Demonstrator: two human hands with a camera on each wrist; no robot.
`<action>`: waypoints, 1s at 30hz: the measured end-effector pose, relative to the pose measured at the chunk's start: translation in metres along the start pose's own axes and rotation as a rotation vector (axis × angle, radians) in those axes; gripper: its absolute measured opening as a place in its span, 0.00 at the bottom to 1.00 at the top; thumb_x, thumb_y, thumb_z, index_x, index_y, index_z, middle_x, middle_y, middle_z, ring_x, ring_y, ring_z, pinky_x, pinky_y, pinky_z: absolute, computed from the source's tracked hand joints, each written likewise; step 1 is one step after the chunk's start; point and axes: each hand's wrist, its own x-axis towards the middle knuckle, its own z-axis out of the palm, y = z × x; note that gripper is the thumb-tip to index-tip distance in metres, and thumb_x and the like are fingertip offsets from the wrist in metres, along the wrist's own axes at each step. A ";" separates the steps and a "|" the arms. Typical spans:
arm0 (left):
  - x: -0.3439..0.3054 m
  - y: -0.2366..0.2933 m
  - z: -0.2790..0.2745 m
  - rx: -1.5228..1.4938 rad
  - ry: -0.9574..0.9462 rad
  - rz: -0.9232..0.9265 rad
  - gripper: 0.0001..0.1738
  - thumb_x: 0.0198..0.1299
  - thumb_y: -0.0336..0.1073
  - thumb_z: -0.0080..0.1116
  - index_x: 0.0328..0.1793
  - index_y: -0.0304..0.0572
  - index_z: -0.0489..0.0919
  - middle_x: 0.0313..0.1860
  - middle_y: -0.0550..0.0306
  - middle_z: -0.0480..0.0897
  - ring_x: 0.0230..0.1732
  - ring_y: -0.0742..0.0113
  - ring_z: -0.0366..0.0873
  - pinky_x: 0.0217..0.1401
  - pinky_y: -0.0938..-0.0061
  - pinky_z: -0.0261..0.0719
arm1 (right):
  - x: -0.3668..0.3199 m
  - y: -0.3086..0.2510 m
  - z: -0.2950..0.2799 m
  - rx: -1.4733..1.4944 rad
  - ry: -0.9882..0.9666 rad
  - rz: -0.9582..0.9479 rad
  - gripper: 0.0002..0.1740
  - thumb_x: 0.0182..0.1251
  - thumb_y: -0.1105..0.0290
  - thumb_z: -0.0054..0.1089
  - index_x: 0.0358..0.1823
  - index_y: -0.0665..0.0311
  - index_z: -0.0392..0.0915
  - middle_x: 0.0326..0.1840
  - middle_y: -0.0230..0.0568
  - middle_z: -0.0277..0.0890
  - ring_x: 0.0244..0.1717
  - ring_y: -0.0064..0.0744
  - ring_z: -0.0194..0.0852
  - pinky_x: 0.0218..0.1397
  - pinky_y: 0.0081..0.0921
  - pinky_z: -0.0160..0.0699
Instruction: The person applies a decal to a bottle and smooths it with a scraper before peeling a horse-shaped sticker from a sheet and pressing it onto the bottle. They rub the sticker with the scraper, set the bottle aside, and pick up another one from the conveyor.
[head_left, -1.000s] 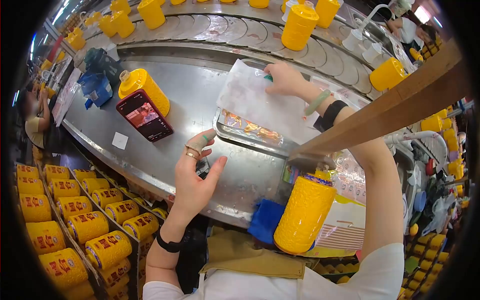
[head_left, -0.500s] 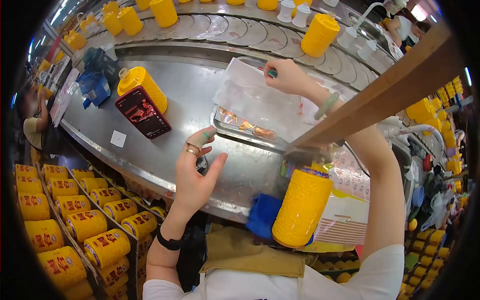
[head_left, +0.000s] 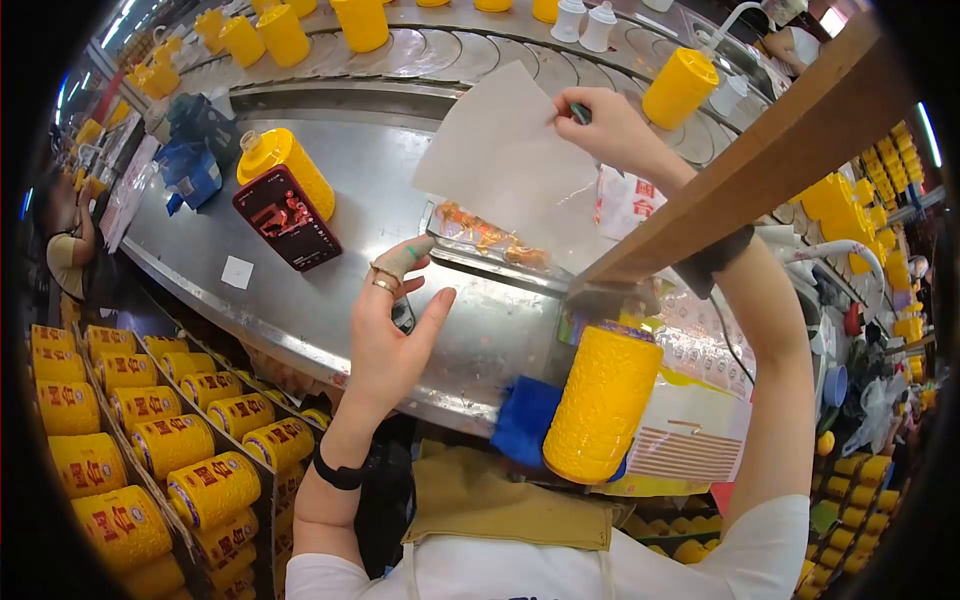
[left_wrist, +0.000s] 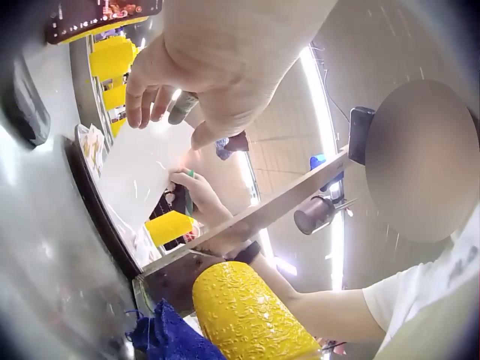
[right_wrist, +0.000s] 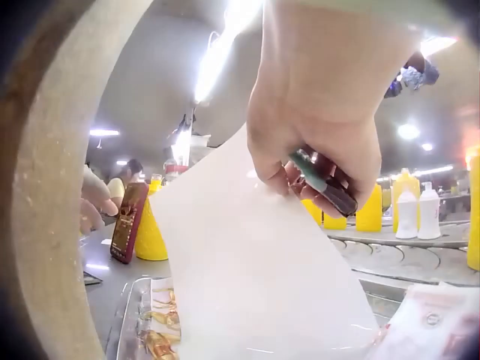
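Note:
My right hand (head_left: 620,130) pinches the upper right edge of a white sheet (head_left: 495,150) and lifts it at a slant above a shallow metal tray (head_left: 515,277). A small tool with a green part (right_wrist: 311,171) and a dark end is also held in the curled fingers; its exact kind I cannot tell. Under the sheet, red-and-gold printed pieces (head_left: 490,236) show in the tray. My left hand (head_left: 392,335) hovers by the tray's near left corner, fingers relaxed and holding nothing, with a wrap on the index finger.
A wooden beam (head_left: 740,170) slants across the right. An embossed yellow bottle (head_left: 605,405) leans beside a blue cloth (head_left: 525,420) at the front edge. A phone (head_left: 288,218) rests against another yellow bottle (head_left: 300,165). Behind runs a conveyor (head_left: 420,50) carrying bottles; boxed bottles (head_left: 170,445) fill the lower left.
My right hand has risen and moved right, peeling the white sheet up from the tray into a slanted position. Bottles on the conveyor have shifted right. The left hand has hardly moved.

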 end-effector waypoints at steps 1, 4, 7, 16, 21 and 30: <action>0.000 0.000 0.000 -0.007 -0.002 -0.010 0.29 0.64 0.29 0.69 0.72 0.34 0.77 0.65 0.47 0.82 0.64 0.57 0.81 0.64 0.64 0.82 | -0.001 -0.007 -0.008 -0.002 0.003 0.002 0.10 0.67 0.67 0.62 0.42 0.67 0.82 0.31 0.30 0.76 0.32 0.19 0.70 0.37 0.24 0.72; 0.000 0.001 0.001 -0.005 -0.018 -0.020 0.29 0.65 0.29 0.69 0.71 0.33 0.77 0.64 0.47 0.83 0.64 0.57 0.81 0.64 0.64 0.82 | -0.002 -0.025 -0.028 0.162 -0.020 0.211 0.09 0.70 0.67 0.61 0.43 0.66 0.82 0.32 0.25 0.75 0.32 0.14 0.69 0.37 0.18 0.71; -0.001 0.002 0.000 0.026 -0.069 -0.020 0.29 0.65 0.28 0.68 0.73 0.34 0.76 0.65 0.47 0.82 0.66 0.57 0.81 0.66 0.64 0.81 | 0.000 -0.025 -0.043 0.295 0.056 0.100 0.07 0.72 0.69 0.61 0.46 0.63 0.82 0.37 0.24 0.77 0.34 0.13 0.70 0.39 0.16 0.71; 0.011 0.002 0.014 0.104 -0.196 0.063 0.31 0.63 0.29 0.71 0.72 0.31 0.76 0.63 0.40 0.85 0.65 0.54 0.83 0.67 0.64 0.80 | -0.027 -0.046 -0.078 0.621 0.324 0.185 0.11 0.74 0.69 0.64 0.54 0.62 0.81 0.34 0.27 0.73 0.31 0.21 0.75 0.35 0.20 0.76; 0.026 -0.023 0.044 0.321 -0.425 0.253 0.22 0.61 0.31 0.70 0.60 0.32 0.82 0.52 0.38 0.85 0.58 0.40 0.82 0.61 0.56 0.81 | -0.105 -0.057 -0.109 0.715 0.580 0.085 0.12 0.74 0.72 0.62 0.55 0.67 0.78 0.34 0.31 0.72 0.32 0.24 0.76 0.36 0.22 0.77; 0.036 -0.049 0.089 0.637 -0.516 0.540 0.15 0.55 0.27 0.67 0.51 0.37 0.85 0.48 0.44 0.86 0.53 0.43 0.83 0.58 0.54 0.81 | -0.337 -0.039 -0.165 0.704 0.992 0.514 0.13 0.75 0.72 0.62 0.58 0.66 0.78 0.33 0.31 0.71 0.30 0.23 0.72 0.35 0.22 0.75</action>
